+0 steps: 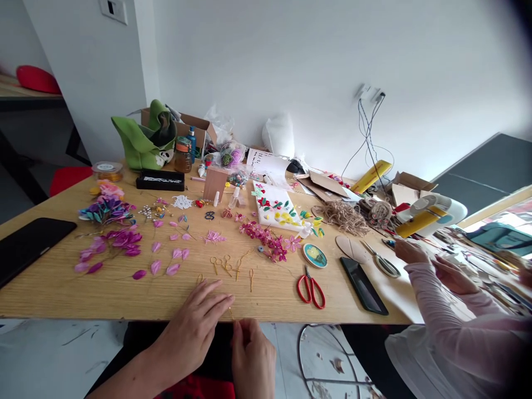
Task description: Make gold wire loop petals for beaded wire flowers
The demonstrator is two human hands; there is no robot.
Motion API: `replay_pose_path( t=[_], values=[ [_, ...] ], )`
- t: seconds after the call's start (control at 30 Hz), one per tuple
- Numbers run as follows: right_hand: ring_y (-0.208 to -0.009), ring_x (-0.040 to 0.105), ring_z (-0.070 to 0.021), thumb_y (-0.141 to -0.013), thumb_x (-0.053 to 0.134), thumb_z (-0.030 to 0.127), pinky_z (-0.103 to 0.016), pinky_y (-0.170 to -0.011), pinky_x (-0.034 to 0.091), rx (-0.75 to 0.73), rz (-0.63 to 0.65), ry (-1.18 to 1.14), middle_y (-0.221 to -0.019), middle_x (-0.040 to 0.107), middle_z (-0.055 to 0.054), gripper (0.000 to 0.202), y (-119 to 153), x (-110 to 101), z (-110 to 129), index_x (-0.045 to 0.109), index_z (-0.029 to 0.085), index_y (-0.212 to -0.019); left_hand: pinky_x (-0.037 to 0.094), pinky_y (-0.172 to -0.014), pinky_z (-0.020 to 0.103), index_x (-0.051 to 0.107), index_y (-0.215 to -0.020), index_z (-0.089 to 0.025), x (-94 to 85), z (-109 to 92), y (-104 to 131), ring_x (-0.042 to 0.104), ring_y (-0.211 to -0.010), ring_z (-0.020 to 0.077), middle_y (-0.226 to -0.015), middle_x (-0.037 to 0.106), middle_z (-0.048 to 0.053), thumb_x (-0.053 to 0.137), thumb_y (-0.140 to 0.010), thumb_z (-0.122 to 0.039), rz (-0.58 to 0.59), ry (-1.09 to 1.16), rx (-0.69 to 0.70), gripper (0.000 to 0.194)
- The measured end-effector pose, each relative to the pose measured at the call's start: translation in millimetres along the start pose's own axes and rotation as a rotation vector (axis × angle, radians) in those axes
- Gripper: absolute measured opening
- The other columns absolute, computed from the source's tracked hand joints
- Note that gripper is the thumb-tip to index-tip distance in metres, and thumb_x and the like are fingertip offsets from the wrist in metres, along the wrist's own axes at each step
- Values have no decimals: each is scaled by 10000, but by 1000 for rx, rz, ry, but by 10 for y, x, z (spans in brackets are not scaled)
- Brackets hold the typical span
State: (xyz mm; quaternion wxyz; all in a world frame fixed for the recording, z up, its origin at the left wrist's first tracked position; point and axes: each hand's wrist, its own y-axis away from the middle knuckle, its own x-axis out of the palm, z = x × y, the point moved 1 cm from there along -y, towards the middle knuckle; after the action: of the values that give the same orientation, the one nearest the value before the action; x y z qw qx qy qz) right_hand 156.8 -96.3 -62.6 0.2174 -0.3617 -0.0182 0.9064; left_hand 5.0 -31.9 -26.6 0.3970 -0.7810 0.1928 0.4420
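My left hand lies palm down at the table's front edge, fingers stretched out and slightly apart. Just past its fingertips shows a short, thin piece of gold wire. Its lower end runs into my right hand, which is closed in a pinch below the edge; the rest of the wire is hidden. Beyond my fingers lie several twisted gold wire pieces with looped ends and one separate gold loop. To the right rest red-handled scissors.
Pink petals, magenta flowers and beaded pink blossoms spread over the wooden table. A phone and dark-handled scissors lie at the right. Beside me a person's hands work. A green bag stands behind.
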Motion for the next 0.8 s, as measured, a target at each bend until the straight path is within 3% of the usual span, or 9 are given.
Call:
replay_pose_path(
  t=[0.13,0.3,0.57,0.67,0.8],
  values=[
    [-345,498,-144,-896,472,576,-232,-403,339,394,219,-374,-413,572,2,404,5,25,15,491,221,-704,390,-1145,475,516,-1365,-192,-45,-11,-6,410,-1362,229,-1338,610,24,381,-814,45,-23,-35,41,615],
    [-249,348,-78,-687,621,703,-173,-284,221,622,386,-711,-363,553,7,514,-35,10,106,477,210,-677,376,-1130,504,574,-1304,-184,-33,-46,-38,429,-1331,256,-1285,652,-5,382,-837,46,-36,-116,127,555],
    [-251,362,-66,-509,739,718,-158,-263,275,794,350,-984,-335,520,25,593,-31,67,158,527,187,-661,258,-1190,452,628,-1238,-230,62,-46,-19,405,-1343,226,-1273,661,-61,470,-893,-87,-50,-117,75,405],
    [-260,390,-75,-477,723,785,-163,-262,297,807,342,-1002,-344,530,11,672,-31,88,163,559,166,-681,237,-1194,447,638,-1232,-238,74,-39,-13,395,-1348,229,-1288,654,-61,514,-909,-173,-30,-106,30,352],
    [-246,382,-73,-498,672,839,-164,-267,271,765,341,-975,-352,541,-5,718,-27,122,164,572,156,-695,244,-1178,456,608,-1283,-231,38,-26,-10,351,-1376,246,-1349,612,-58,510,-884,-163,31,-153,32,417]
  ],
)
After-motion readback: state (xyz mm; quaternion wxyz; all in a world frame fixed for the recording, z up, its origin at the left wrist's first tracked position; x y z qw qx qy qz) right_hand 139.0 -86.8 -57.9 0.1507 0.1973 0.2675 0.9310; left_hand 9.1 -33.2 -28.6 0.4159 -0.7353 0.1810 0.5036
